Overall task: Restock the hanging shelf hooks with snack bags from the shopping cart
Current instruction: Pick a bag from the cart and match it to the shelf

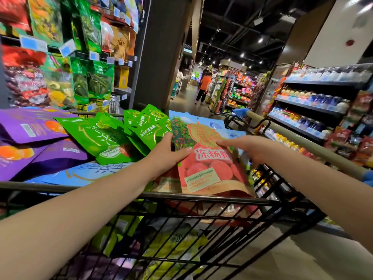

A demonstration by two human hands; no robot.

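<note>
Left hand [168, 153] and right hand [249, 147] pinch a glossy, flat red snack bag [205, 172] at nine and three o'clock.

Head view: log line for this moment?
phase: pickup | left hand: grips red snack bag, left edge | right hand: holds its right edge | bag: over shopping cart, not hung

A black wire shopping cart [201, 198] was piled with snack bags: purple bags [30, 126] were laid at the left, green bags [105, 138] in the middle, and a light blue bag [80, 172] behind the near rim. A red snack bag [205, 168] was propped at the right, and yellow-green bags [171, 245] were visible lower down through the mesh.
</note>
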